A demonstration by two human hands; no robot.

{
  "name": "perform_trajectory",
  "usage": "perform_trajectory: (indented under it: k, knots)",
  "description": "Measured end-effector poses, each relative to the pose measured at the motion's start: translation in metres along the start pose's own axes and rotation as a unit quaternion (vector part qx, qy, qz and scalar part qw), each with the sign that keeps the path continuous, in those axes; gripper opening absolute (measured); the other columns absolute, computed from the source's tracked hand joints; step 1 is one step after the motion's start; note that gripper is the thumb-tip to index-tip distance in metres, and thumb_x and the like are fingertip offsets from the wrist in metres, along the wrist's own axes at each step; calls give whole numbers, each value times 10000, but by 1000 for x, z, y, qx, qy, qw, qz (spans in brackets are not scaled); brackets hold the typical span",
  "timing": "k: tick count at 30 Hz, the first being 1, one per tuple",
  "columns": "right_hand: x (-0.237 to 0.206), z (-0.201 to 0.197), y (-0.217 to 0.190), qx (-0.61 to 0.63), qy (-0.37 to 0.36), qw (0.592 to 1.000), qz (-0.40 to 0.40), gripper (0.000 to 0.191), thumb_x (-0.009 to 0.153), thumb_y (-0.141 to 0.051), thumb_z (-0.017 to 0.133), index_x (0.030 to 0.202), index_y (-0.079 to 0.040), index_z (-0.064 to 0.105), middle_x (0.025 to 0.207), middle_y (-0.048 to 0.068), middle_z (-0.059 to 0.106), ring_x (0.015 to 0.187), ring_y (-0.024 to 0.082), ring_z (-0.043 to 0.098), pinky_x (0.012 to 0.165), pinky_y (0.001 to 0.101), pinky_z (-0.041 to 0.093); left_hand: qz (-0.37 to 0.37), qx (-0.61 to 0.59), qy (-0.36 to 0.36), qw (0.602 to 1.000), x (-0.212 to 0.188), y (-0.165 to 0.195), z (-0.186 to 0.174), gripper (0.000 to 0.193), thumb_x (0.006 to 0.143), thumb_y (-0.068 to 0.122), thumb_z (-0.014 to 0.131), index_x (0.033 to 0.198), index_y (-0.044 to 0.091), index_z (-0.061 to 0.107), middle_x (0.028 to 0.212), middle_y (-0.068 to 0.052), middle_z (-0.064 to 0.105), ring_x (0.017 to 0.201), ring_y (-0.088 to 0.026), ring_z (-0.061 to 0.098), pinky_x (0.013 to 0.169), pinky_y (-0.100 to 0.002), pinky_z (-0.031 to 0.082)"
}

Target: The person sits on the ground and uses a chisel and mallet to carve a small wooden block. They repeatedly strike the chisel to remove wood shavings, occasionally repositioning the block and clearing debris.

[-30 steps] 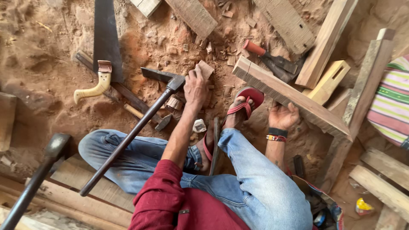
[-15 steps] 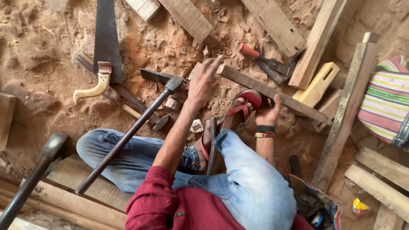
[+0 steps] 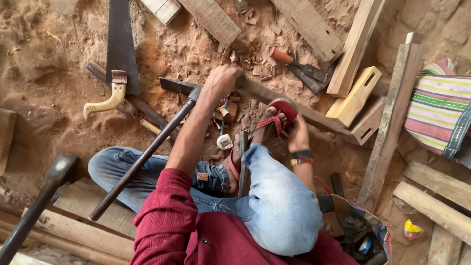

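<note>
I sit on the sandy ground in blue jeans and a red shirt. My left hand is closed over the near end of a long wooden bar that runs to the right across the ground. My right hand, with a wrist band, grips the same bar just beside my foot in a red sandal, which presses down on the bar. A long-handled adze lies across my left leg, its head next to my left hand.
A handsaw with a cream handle lies at the left, and a red-handled chisel among wood chips. Planks, a mortised block, a striped bag, an open tool bag and a hammer surround me.
My left hand left a small wood block and closed on the bar's end. The bar swung down and toward me, under my sandalled foot; my right hand followed it inward.
</note>
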State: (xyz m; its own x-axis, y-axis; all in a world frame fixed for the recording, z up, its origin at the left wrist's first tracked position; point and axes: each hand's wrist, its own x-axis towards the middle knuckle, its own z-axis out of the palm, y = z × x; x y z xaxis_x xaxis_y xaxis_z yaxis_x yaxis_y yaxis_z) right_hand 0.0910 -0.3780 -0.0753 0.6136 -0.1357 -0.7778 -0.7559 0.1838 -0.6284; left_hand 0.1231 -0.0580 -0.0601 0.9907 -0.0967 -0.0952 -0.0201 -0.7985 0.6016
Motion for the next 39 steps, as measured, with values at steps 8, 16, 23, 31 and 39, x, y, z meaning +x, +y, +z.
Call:
perform_trajectory:
  k: [8, 16, 23, 31, 39]
  knots:
    - [9, -53, -38, -592, 95, 524, -605, 587, 688, -241, 871, 1222, -83, 688, 1049, 125, 722, 965, 357, 689, 850, 482, 531, -20, -4, 33, 999, -19, -4, 5, 280, 878, -48, 596, 1069, 115, 720, 1075, -99, 705, 926, -334, 717, 755, -454, 571]
    - [44, -58, -44, -685, 22, 577, -445, 484, 732, -195, 837, 1196, -194, 701, 1083, 93, 721, 965, 365, 689, 805, 488, 544, 22, 18, 50, 998, -35, -12, 6, 417, 867, -54, 601, 1179, 187, 740, 1111, -73, 725, 936, -304, 727, 766, -431, 584]
    - [35, -62, -36, -682, 13, 564, -467, 492, 696, -178, 833, 1175, -201, 722, 1027, 104, 727, 952, 374, 688, 822, 512, 529, 18, 2, 52, 998, -31, -15, 13, 513, 858, -98, 595, 1248, 205, 731, 1134, -85, 717, 869, -282, 730, 733, -396, 600]
    - [30, -65, -33, -698, 25, 571, -433, 384, 781, -193, 850, 1136, -177, 706, 1059, 97, 734, 1020, 359, 680, 865, 502, 526, 6, -32, 52, 998, -24, -14, 7, 446, 852, -93, 605, 1172, 178, 753, 1118, -89, 725, 939, -310, 715, 763, -421, 583]
    - [31, -57, -44, -656, -7, 572, -493, 496, 712, -120, 814, 1194, -146, 700, 1116, 117, 721, 1023, 360, 673, 867, 493, 522, -20, -29, 44, 998, -30, -15, 11, 486, 908, -97, 599, 1250, 219, 739, 1151, -55, 726, 908, -242, 714, 778, -373, 598]
